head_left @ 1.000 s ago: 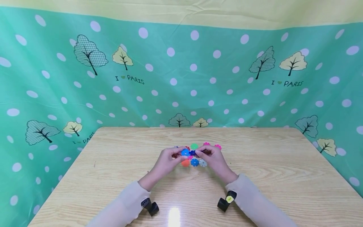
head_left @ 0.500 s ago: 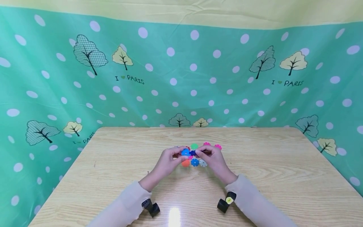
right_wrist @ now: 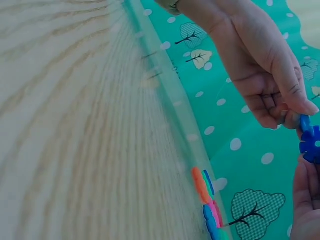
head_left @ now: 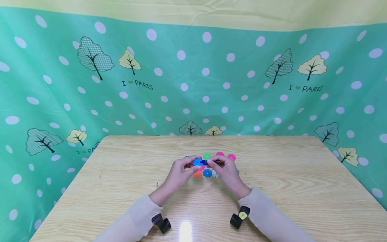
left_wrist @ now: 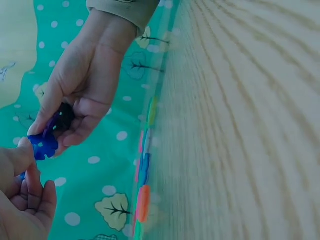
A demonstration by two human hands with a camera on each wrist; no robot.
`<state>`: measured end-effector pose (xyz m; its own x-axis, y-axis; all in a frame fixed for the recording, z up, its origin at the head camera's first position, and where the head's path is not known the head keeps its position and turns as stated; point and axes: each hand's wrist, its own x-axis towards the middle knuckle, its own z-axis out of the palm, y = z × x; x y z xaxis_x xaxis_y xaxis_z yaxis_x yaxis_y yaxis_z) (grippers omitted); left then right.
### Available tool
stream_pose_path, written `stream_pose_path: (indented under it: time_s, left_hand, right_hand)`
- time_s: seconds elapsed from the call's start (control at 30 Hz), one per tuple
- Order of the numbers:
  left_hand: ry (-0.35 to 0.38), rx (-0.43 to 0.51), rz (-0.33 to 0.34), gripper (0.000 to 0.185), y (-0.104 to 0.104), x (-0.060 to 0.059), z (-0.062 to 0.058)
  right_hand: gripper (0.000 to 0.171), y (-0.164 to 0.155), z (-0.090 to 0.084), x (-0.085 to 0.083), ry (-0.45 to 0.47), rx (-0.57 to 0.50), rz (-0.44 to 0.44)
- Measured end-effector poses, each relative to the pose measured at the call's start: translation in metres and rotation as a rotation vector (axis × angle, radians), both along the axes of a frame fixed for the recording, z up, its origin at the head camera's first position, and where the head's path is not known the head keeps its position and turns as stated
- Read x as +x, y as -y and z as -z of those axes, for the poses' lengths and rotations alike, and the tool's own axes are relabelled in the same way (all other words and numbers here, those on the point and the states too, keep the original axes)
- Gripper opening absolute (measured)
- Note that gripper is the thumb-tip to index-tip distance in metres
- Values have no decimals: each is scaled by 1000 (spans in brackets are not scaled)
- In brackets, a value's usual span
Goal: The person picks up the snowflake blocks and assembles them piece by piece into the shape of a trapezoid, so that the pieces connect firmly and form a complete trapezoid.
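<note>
Your left hand [head_left: 178, 170] pinches a light blue disc [head_left: 197, 162], your right hand [head_left: 228, 170] a dark blue disc [right_wrist: 310, 145], over the table [head_left: 136, 156] toward its far edge (joining them, I guess): push gently, straight.

Head view high; wrist views share tabletop [left_wrist: 240, 125].

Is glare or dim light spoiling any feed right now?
Head: a white glare patch on the table, near the bottom edge, clear of the light blue disc; left wrist: dimmer, the table's edge hazy, the dark blue disc readable; right wrist: also dim and hazy at that edge, the dark blue disc cut by the frame.
</note>
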<state>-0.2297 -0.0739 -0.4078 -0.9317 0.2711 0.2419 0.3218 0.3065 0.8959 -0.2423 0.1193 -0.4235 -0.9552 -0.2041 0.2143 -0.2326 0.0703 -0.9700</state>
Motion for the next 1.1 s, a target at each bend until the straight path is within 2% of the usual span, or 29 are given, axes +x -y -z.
stream_pose_path:
  time_s: [0.1,0.27,0.4,0.53,0.67,0.87,1.1]
  left_hand:
    - [-5,-14,-9,33,1,0,-1]
    - [43,-40,-8,37,1,-3,-2]
    - [100,-14,-8,37,3,-6,-2]
    - [138,18,20,36,6,-9,-1]
    - [153,24,50,37,7,-10,0]
    - [150,20,68,37,6,-10,2]
    - [171,0,85,40,7,-10,5]
  right_hand:
    - [18,0,-2,0,27,4,4]
    - [23,-2,-4,-2,40,69,15]
    - [25,-7,-5,-5,50,110,-23]
    - [23,-12,-7,-9,73,126,-74]
    - [18,-16,-16,-8,72,128,-115]
    - [15,-14,-34,1,67,172,-127]
    - [15,-17,-17,-7,29,222,-142]
